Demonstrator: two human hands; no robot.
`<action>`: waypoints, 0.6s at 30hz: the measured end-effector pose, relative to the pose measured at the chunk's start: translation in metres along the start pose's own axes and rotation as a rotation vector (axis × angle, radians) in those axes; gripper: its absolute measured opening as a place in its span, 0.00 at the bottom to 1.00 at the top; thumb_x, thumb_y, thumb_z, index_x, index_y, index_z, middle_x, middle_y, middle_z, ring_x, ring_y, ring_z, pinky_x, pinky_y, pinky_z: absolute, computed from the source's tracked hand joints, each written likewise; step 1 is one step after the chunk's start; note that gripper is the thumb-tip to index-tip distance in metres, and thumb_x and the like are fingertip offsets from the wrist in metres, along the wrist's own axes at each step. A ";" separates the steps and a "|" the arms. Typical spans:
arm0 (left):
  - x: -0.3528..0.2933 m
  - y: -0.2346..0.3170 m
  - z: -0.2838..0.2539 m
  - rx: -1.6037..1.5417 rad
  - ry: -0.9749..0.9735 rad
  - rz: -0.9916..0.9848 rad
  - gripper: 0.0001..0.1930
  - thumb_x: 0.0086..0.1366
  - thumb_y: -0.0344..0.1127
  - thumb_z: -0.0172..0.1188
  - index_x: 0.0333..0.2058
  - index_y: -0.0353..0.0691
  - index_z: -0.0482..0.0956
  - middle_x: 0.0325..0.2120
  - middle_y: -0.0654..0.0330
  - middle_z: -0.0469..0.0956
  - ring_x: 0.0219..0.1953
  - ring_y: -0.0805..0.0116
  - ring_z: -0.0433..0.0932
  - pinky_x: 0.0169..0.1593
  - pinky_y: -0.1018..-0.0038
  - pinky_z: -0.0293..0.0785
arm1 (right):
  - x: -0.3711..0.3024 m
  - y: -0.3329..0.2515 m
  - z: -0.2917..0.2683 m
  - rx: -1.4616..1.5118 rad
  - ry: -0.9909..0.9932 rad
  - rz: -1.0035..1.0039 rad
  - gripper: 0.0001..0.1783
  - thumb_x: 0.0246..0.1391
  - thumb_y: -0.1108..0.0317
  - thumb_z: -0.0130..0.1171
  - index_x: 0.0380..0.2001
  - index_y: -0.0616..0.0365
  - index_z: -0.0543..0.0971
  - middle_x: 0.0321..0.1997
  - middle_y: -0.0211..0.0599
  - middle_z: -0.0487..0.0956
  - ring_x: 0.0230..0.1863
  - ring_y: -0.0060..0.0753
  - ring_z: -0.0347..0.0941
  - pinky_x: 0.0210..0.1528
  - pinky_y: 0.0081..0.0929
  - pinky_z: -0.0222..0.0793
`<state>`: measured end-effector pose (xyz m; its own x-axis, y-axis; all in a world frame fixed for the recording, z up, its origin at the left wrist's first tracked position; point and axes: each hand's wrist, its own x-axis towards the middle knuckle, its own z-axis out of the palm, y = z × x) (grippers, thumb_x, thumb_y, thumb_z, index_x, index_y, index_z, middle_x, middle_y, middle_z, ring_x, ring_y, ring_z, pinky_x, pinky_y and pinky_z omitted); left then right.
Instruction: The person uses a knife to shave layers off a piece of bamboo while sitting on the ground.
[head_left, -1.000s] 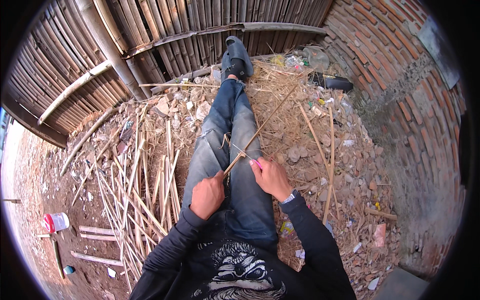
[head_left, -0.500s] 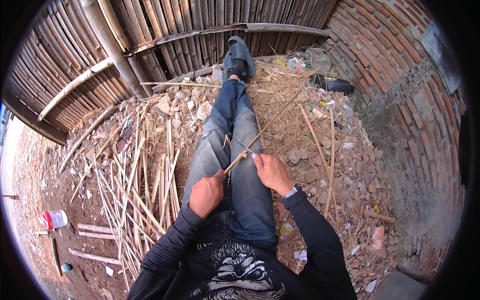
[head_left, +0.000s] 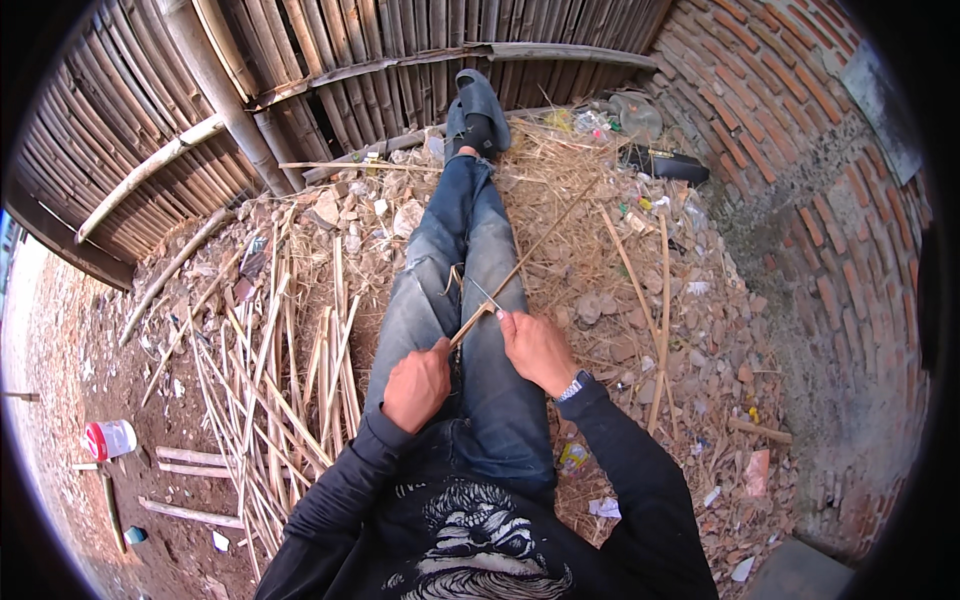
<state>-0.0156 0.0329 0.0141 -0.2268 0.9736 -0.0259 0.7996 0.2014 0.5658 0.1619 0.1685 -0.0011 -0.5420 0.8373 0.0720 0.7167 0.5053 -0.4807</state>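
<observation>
A thin bamboo strip [head_left: 540, 237] runs slantwise across my outstretched legs, its near end in my left hand [head_left: 417, 385]. The fingers of that hand are closed round it. My right hand [head_left: 537, 350] grips a knife, whose handle is mostly hidden in the fist. The slim knife blade [head_left: 485, 294] lies across the strip, touching it a little beyond my left hand. A pale curl of shaving stands at the strip next to the blade. Beneath both hands are my worn blue jeans [head_left: 413, 305].
A loose heap of split bamboo strips [head_left: 268, 400] lies to my left. Farther left stands a clear tub with a red lid [head_left: 110, 440]. Two strips [head_left: 662, 330] rest on rubble at right. A bamboo fence [head_left: 380, 100] closes the far side, a brick wall [head_left: 790, 180] the right.
My right hand has shifted slightly left and toward me with the knife, and the blade now crosses the strip at a different slant. My left hand stays nearly in place.
</observation>
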 end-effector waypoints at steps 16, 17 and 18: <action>0.010 -0.007 0.007 -0.020 0.052 0.023 0.07 0.70 0.30 0.53 0.36 0.34 0.78 0.22 0.36 0.77 0.26 0.34 0.80 0.31 0.47 0.75 | 0.033 0.018 -0.005 -0.169 -0.110 -0.171 0.27 0.72 0.51 0.49 0.27 0.63 0.80 0.24 0.57 0.81 0.28 0.63 0.80 0.32 0.57 0.74; 0.011 -0.010 0.008 -0.016 0.060 0.036 0.07 0.70 0.30 0.53 0.36 0.34 0.78 0.22 0.36 0.77 0.26 0.34 0.80 0.31 0.47 0.75 | 0.039 0.028 -0.006 -0.080 -0.105 -0.191 0.27 0.72 0.51 0.48 0.27 0.62 0.80 0.24 0.57 0.81 0.29 0.61 0.80 0.32 0.55 0.73; 0.012 -0.013 0.009 -0.020 0.072 0.054 0.08 0.71 0.31 0.52 0.38 0.35 0.79 0.21 0.37 0.78 0.26 0.35 0.80 0.31 0.46 0.76 | 0.044 0.036 -0.006 0.010 -0.101 -0.212 0.27 0.72 0.51 0.47 0.27 0.62 0.80 0.25 0.57 0.81 0.29 0.59 0.80 0.32 0.53 0.72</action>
<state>-0.0238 0.0426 -0.0013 -0.2237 0.9726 0.0636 0.8004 0.1461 0.5814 0.1662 0.2252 -0.0104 -0.7217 0.6870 0.0850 0.5779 0.6655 -0.4723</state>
